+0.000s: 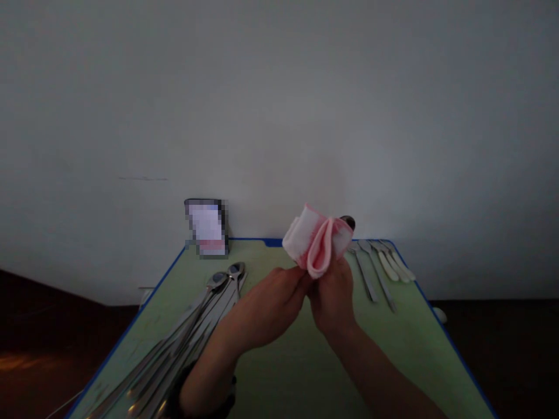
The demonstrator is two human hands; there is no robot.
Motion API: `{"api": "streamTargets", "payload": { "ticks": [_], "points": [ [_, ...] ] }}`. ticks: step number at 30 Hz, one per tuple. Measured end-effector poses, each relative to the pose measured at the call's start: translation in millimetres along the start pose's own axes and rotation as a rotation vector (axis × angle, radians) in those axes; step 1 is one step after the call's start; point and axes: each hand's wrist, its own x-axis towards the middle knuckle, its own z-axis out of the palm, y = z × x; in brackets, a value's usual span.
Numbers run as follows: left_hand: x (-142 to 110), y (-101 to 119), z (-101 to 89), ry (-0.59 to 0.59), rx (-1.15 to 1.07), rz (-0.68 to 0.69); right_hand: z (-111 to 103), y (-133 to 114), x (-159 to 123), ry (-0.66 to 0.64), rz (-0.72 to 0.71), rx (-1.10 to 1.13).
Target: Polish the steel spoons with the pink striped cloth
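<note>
Both my hands are raised over the middle of a green table with a blue rim. My right hand is closed round a folded pink and white cloth, and the dark bowl of a spoon sticks out just past the cloth's right edge. My left hand has its fingers pinched together at the cloth's lower edge, touching it. What the cloth wraps is mostly hidden.
Several long metal spoons lie in a bundle on the table's left side. Several smaller spoons lie in a row at the far right. A small blurred card stands at the table's back edge against a pale wall.
</note>
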Motion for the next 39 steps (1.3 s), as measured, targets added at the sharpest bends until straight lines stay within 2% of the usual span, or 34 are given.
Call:
{"api": "streamTargets", "payload": {
  "ticks": [4,7,11,13,15,17,20,26,31,34,36,39],
  "points": [
    [-2.1,2.0,1.3,-0.017,-0.034,0.000,-3.6,-13.8,6.4,0.138,-0.010,0.023],
    [-3.2,7.1,2.3,-0.018,-0.067,0.021,-15.7,-25.9,15.9,0.159,-0.071,-0.056],
    [-8.7,10.6,-5.4,-0.046,-0.095,0.025,-40.7,-31.9,30.2,0.236,-0.324,-0.290],
    [-12.7,9.0,-11.7,-0.052,-0.099,0.013,-51.4,-34.6,35.8,0.220,-0.408,-0.439],
    [-15.6,6.1,-16.8,-0.034,-0.092,-0.006,-57.2,-38.3,38.9,0.135,-0.428,-0.532],
    [-16.6,3.6,-19.4,-0.019,-0.094,-0.016,-57.0,-41.0,38.9,0.072,-0.430,-0.581],
    [-15.8,3.0,-19.6,-0.029,-0.136,-0.010,-47.5,-39.7,32.7,0.066,-0.400,-0.554],
    [-11.4,6.9,-14.8,-0.067,-0.213,-0.041,-20.9,-32.3,11.8,0.048,-0.180,-0.173],
    [-0.8,-10.5,-8.5,-0.139,-0.318,-0.080,-8.1,-22.2,9.8,0.051,-0.075,-0.053],
    [0.6,-22.8,-11.1,-0.150,-0.353,-0.117,-13.5,-13.7,19.6,-0.037,-0.029,-0.004],
    [-3.2,-26.9,-15.8,-0.181,-0.381,-0.138,-24.5,-15.1,27.0,-0.040,-0.070,-0.054],
    [-12.6,-27.8,-23.5,-0.239,-0.374,-0.156,-45.3,-29.6,34.2,-0.064,-0.251,-0.379]
  ]
}}
